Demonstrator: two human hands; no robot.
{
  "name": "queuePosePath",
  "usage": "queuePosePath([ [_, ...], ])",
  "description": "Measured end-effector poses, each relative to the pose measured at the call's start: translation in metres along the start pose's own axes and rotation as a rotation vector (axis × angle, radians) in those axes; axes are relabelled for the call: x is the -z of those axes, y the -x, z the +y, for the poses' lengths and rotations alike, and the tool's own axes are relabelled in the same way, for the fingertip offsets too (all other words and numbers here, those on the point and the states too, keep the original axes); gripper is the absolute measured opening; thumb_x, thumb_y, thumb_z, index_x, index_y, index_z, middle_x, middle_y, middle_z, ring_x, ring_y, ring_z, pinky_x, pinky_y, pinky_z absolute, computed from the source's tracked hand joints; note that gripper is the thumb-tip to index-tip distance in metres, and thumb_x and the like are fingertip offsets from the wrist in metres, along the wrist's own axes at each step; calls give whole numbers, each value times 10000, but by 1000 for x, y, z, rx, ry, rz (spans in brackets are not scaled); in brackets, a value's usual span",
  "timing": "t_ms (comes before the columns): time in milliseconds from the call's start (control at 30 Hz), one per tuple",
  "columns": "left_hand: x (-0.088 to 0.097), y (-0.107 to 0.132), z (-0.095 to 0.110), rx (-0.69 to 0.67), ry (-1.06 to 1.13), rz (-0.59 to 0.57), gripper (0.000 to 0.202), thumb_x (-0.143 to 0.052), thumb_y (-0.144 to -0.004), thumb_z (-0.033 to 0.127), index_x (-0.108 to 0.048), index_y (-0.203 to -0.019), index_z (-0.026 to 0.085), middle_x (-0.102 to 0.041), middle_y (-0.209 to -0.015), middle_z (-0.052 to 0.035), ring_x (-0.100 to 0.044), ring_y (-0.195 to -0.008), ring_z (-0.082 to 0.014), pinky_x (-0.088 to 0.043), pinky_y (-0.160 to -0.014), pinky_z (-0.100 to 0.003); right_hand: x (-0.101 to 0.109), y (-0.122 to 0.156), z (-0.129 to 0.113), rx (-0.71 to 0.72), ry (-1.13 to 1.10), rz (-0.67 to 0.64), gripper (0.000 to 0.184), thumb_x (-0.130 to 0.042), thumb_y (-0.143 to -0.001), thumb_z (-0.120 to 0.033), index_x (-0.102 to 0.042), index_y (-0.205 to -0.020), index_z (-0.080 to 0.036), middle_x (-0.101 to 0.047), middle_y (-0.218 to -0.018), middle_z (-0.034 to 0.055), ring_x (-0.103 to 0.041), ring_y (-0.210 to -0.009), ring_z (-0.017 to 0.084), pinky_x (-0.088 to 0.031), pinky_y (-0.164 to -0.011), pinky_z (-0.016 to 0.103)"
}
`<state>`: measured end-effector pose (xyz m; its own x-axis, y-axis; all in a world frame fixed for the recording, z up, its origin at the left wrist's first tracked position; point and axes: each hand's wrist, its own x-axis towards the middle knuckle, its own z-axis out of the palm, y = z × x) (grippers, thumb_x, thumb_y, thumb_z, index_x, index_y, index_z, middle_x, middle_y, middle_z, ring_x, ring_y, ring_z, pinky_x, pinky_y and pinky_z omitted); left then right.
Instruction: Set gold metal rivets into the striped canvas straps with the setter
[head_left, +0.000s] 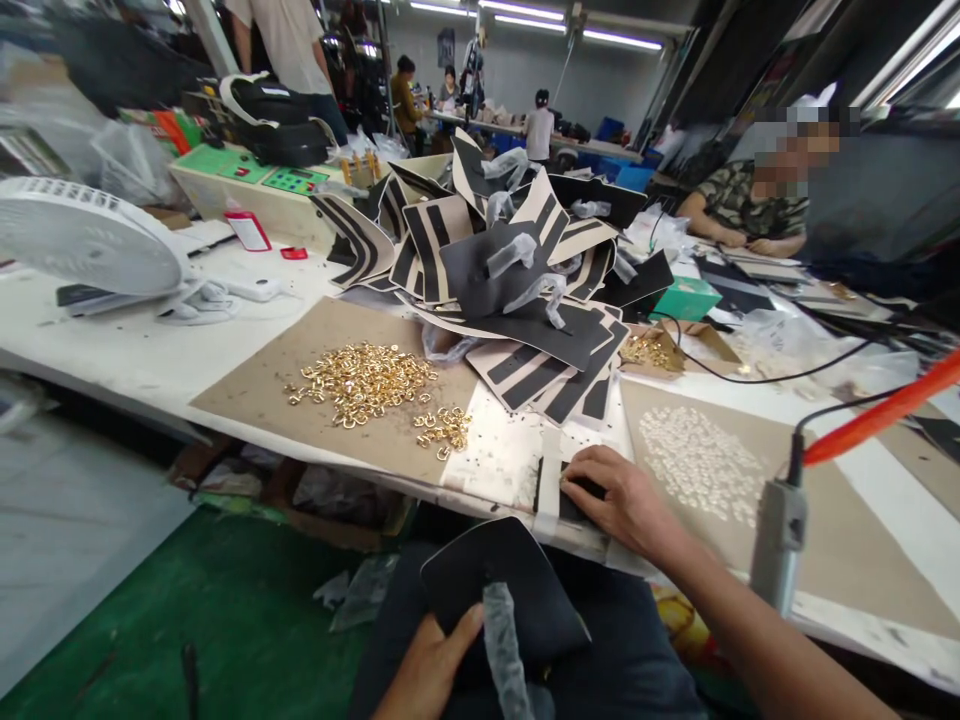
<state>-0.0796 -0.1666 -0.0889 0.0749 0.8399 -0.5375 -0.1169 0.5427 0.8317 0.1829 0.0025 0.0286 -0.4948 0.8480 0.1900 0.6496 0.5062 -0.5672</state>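
My left hand (439, 655) grips the lower edge of a black panel (499, 585) above my lap, thumb on top. A strip of clear plastic wrap (504, 640) hangs from the panel's face. At the table's front edge, my right hand (619, 495) rests on a small black pad (574, 505), its thumb and forefinger pinched together. Whatever lies between those fingertips is too small to make out. Beside them a pale tape strip (550, 475) crosses the pad. Gold metal fittings (367, 380) lie heaped on brown cardboard (247, 390), left of my right hand.
Black-and-beige striped panels (517, 260) are piled at the table's middle. Small clear pieces (697, 455) lie on cardboard to the right. A grey device (780, 540) with a cable and an orange cord (885, 415) stands close by my right forearm. A white fan (90, 235) occupies the left; a person sits at far right.
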Motion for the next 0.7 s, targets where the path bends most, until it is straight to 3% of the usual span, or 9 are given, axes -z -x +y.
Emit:
queuePosePath([
  [400, -8, 1, 3, -16, 20, 82, 701, -720, -769, 677, -727, -1230, 149, -668, -1387, -131, -489, -1420, -383, -245, -1271, -502, 15, -2, 5, 37, 12, -124, 130, -691, -946, -168, -763, -962, -275, -663, -1050, 15, -605, -993, 193, -475, -903, 335],
  [700, -12, -1, -1, -14, -9, 155, 774, -711, -732, 732, -726, -1217, 129, -655, -1397, -161, -476, -1427, -397, -258, -1265, -508, 5, 3, 5, -71, 16, 18, 94, -727, -905, -179, -759, -882, -264, -693, -932, 16, -619, -930, 209, -474, -871, 348],
])
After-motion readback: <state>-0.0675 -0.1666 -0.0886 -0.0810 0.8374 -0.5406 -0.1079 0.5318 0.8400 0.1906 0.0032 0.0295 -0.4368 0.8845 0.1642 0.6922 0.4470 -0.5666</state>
